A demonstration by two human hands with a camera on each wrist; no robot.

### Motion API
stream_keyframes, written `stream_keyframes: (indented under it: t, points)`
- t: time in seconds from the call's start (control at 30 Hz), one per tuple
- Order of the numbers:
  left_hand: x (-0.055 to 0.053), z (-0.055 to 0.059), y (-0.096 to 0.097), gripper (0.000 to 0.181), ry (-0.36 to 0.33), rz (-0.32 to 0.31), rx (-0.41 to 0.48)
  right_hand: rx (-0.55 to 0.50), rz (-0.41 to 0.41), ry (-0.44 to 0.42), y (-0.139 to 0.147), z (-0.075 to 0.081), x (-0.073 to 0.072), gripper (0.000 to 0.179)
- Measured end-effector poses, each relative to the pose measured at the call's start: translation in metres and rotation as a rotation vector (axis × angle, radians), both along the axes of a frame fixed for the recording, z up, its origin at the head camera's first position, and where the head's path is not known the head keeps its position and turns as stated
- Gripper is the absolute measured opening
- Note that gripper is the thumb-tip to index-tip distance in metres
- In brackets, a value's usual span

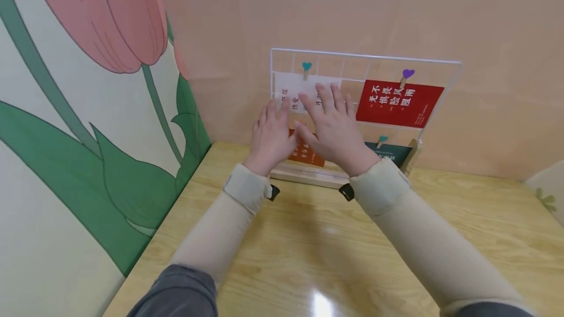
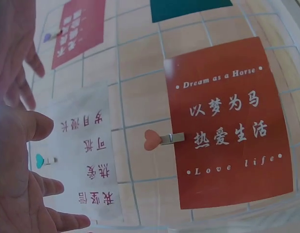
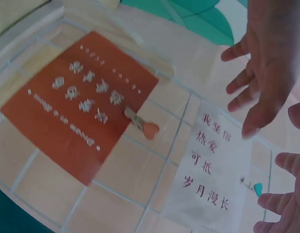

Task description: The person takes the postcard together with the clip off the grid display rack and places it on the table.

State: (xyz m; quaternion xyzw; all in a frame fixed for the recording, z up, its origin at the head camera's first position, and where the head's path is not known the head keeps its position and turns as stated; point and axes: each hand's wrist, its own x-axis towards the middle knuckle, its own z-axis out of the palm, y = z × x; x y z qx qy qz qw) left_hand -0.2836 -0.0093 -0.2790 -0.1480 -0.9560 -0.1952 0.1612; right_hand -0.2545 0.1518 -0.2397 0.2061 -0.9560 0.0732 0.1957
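Note:
Both hands are raised side by side before a white wire grid (image 1: pixel 365 56) with paper cards clipped to it. My left hand (image 1: pixel 273 136) and right hand (image 1: pixel 332 133) have their fingers extended and hold nothing; the thumbs are close together. Behind them is a white card (image 1: pixel 287 81) under a teal heart clip (image 1: pixel 306 66); whether the fingers touch it I cannot tell. Below it, partly hidden, is an orange-red card (image 2: pixel 227 121) with an orange heart clip (image 2: pixel 152 140). A red card (image 1: pixel 396 116) hangs at right from a purple heart clip (image 1: pixel 408 73).
A wooden base (image 1: pixel 304 176) carries the grid on the wood-grain table (image 1: pixel 282 248). At the grid's lower right is a dark green card (image 1: pixel 396 154) with a teal heart clip (image 1: pixel 383 139). A tulip-printed wall panel (image 1: pixel 132 175) stands left; a pinkish backdrop (image 1: pixel 352 9) is behind.

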Motion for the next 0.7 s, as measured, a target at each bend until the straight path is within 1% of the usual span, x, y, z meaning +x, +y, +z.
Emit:
stream_keyframes:
  t: [0.13,0.27,0.47,0.7]
  points:
    - [-0.003,0.001,0.0,0.077,0.003,-0.014,0.045,0.011,-0.022,0.028,-0.001,0.008,-0.009,0.068]
    - [-0.005,0.001,0.0,0.077,-0.035,-0.022,0.094,-0.014,-0.055,0.037,0.001,0.018,-0.017,0.066]
    - [-0.01,-0.001,-0.001,0.078,-0.085,-0.038,0.156,-0.077,-0.093,-0.02,0.002,0.03,-0.025,0.066]
    - [-0.015,-0.002,0.001,0.08,-0.113,-0.05,0.205,-0.114,-0.115,-0.098,0.0,0.035,-0.035,0.069]
